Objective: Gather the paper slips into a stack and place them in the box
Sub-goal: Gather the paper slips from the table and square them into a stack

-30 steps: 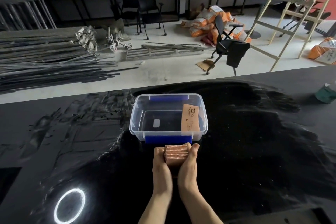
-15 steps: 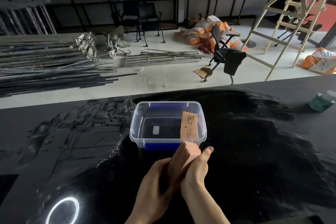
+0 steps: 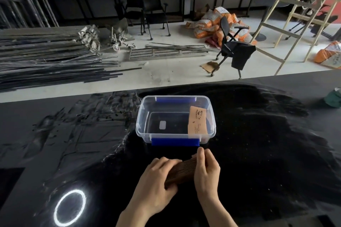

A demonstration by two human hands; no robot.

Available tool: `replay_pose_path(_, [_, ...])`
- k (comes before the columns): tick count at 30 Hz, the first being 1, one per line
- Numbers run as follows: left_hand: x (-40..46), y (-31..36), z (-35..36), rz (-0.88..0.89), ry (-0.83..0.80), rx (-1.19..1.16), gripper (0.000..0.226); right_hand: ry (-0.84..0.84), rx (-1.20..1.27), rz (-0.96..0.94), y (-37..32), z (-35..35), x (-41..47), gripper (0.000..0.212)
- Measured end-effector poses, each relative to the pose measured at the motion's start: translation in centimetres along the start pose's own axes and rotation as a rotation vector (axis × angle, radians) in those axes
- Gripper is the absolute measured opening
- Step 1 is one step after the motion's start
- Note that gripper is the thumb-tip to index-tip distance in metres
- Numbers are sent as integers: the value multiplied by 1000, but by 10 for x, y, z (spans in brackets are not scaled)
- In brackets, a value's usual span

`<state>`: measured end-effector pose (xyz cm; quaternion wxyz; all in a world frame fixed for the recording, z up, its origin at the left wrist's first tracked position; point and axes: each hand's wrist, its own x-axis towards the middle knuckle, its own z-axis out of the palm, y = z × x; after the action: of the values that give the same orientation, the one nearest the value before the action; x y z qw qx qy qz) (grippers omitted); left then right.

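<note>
A stack of brown paper slips (image 3: 181,171) lies tilted on its edge between my two hands, just in front of the box. My left hand (image 3: 156,182) grips its left end and my right hand (image 3: 206,169) presses its right end, fingers over the top. The clear plastic box (image 3: 145,116) with blue clips stands open on the black table, a short way beyond my hands. One brown slip (image 3: 197,122) leans against the box's right inner wall.
The black table (image 3: 267,153) stretches wide on both sides. A bright ring of reflected light (image 3: 69,205) shows at the near left. A green object (image 3: 334,97) sits at the far right edge. Beyond the table are metal bars, chairs and a ladder.
The stack was upright between both palms, then tipped sideways. It now lies lower and flatter, with both hands closed over its ends. The box and the slip inside stay put.
</note>
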<state>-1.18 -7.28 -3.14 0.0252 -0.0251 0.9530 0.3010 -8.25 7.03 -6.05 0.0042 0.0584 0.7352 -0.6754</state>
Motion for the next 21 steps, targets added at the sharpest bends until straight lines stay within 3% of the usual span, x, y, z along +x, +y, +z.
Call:
replay_pose_path(3, [-7, -6, 15, -60, 79, -209, 62, 10, -87, -15, 8, 0, 2, 33])
replay_pose_path(6, [-10, 8, 29, -262, 327, -795, 51, 12, -127, -24, 13, 2, 3, 33])
replay_pose_path(9, [8, 31, 44, -468, 563, -1037, 33, 20, -123, -3, 15, 4, 4, 34])
replay_pose_path(12, [26, 38, 49, -589, 694, -1057, 33, -6, -59, 39, 13, -2, 6, 40])
replay_pose_path(16, [36, 33, 43, -566, 786, -863, 33, -22, 66, 29, 5, 0, 4, 46])
replay_pose_path(21, [40, 25, 46, -549, 859, -761, 25, 61, 32, -42, 7, 17, 3, 49])
